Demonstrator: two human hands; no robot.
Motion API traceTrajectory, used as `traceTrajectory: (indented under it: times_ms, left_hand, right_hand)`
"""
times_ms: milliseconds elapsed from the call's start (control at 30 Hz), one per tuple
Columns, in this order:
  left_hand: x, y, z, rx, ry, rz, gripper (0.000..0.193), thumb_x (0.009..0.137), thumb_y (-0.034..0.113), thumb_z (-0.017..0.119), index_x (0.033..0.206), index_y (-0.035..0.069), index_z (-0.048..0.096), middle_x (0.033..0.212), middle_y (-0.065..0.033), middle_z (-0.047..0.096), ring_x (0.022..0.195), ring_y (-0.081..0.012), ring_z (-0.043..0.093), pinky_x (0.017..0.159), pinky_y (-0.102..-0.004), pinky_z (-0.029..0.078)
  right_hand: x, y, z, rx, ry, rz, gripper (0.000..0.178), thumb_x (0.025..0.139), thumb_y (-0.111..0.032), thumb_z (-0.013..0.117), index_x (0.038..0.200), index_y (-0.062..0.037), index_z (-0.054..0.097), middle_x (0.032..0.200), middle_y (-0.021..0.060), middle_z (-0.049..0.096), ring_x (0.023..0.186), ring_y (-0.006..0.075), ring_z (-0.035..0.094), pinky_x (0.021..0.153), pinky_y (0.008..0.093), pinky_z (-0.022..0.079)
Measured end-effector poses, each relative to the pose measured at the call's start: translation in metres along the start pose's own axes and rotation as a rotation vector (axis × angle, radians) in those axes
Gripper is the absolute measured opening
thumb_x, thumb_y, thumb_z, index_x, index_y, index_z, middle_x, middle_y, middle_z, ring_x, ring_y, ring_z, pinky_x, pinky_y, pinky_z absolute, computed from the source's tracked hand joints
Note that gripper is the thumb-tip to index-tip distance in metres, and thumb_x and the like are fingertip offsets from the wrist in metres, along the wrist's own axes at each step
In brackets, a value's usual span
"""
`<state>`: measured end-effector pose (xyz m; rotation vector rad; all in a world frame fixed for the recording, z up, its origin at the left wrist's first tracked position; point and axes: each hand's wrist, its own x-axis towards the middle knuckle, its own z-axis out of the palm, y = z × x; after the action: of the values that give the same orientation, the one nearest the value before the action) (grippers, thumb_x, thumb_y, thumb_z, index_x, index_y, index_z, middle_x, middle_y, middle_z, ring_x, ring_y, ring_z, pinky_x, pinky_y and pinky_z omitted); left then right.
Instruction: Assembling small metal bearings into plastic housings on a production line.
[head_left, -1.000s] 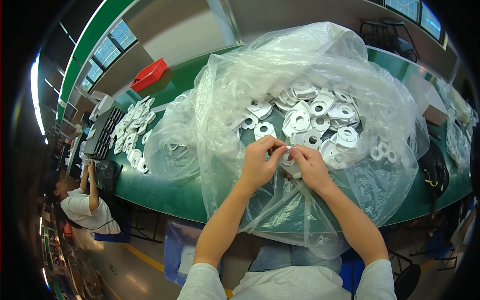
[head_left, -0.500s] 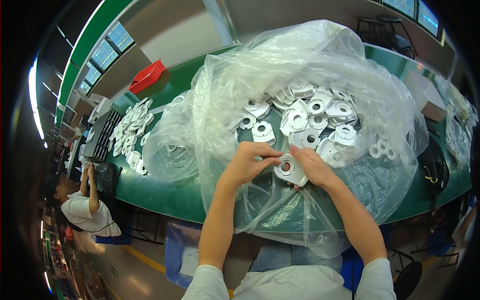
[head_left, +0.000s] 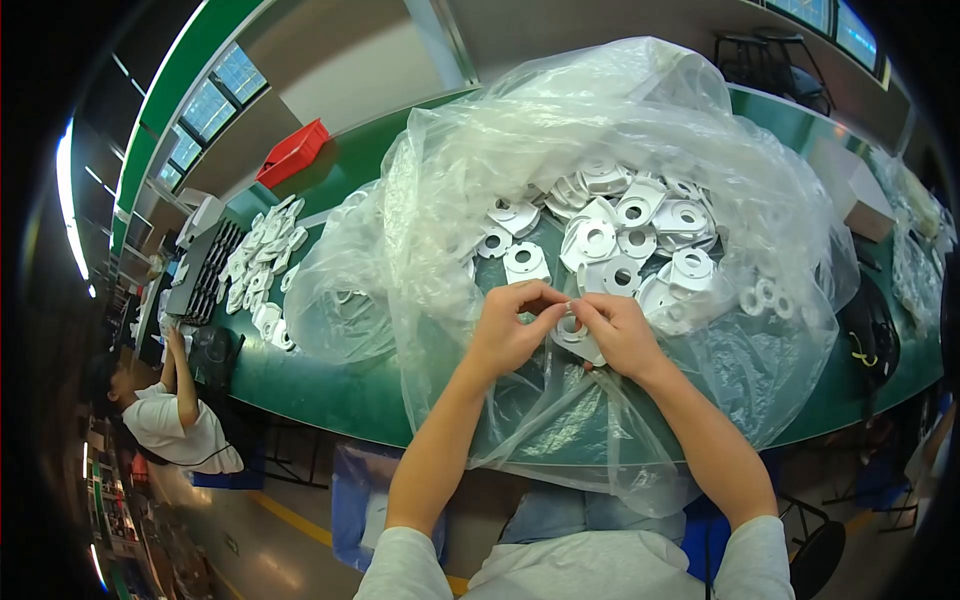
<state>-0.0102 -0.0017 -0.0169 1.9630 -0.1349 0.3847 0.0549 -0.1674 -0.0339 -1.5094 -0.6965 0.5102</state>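
- The white holed plate (head_left: 582,347) is between both hands; it looks light, hard and maybe slippery.
- The right hand (head_left: 622,335) pinches its side; the rim seems best to hold.
- The left hand (head_left: 507,328) has thumb and finger close together at its top; I can't tell what they pinch.
- Fingers hide part of the hole.
- Past the hands, a cloudy plastic bag (head_left: 450,190) blurs some plates.

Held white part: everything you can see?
The white part looks smooth and rigid, with an opening at its rounded end, partly hidden by fingers; material uncertain. It's held over the clear plastic bag, opening toward the camera. The right hand grips its side; the left hand meets its upper edge, contact unclear.
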Motion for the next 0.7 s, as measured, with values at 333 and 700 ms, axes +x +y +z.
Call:
traceTrajectory:
  times_ms: [333,700]
  left_hand:
    - [0.002,0.005,-0.001,-0.193,-0.026,-0.134,0.027,0.076,0.005,0.069,0.102,0.000,0.063,0.089,-0.0042,0.064,0.077,-0.0097,0.059,0.067,-0.0236,0.048]
    - [0.001,0.002,-0.001,-0.354,-0.043,-0.207,0.023,0.086,0.003,0.060,0.108,-0.002,0.061,0.085,-0.0024,0.064,0.074,-0.0061,0.057,0.062,-0.0209,0.047]
  right_hand:
    - [0.002,0.005,0.002,0.269,0.029,0.066,0.033,0.097,-0.026,0.041,0.090,0.0007,0.059,0.072,0.0035,0.057,0.057,0.0088,0.055,0.046,0.0251,0.045]
    - [0.001,-0.002,-0.005,0.411,-0.112,0.159,0.023,0.095,-0.022,0.048,0.104,-0.0017,0.052,0.088,0.0065,0.060,0.067,0.0137,0.061,0.058,0.0261,0.053]
